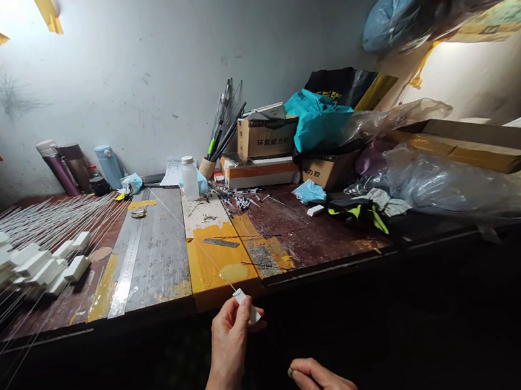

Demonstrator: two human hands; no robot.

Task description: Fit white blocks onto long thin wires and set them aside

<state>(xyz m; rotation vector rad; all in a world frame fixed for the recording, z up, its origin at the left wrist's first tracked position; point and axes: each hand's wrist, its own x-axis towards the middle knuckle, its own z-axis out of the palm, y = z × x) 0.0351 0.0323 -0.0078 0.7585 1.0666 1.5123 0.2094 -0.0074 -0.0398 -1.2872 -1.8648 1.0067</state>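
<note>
My left hand [229, 335] is closed around a small white block [246, 305] just in front of the table edge. A thin pale rod [211, 257] runs from the block's far end up over the yellow-taped strip. Lower and to the right, my right hand [327, 388] is closed in a pinch between thumb and forefinger. A faint dark line, seemingly the near end of a thin rod, leads from the block down to those fingertips; against the dark background it is hard to see.
Many white blocks [35, 265] on long thin rods are piled at the left. A metal ruler [125, 272] lies on the grey board. A white bottle [190, 179], cardboard boxes [266, 137], a blue mask [309, 192] and plastic bags [444, 179] stand or lie behind and to the right.
</note>
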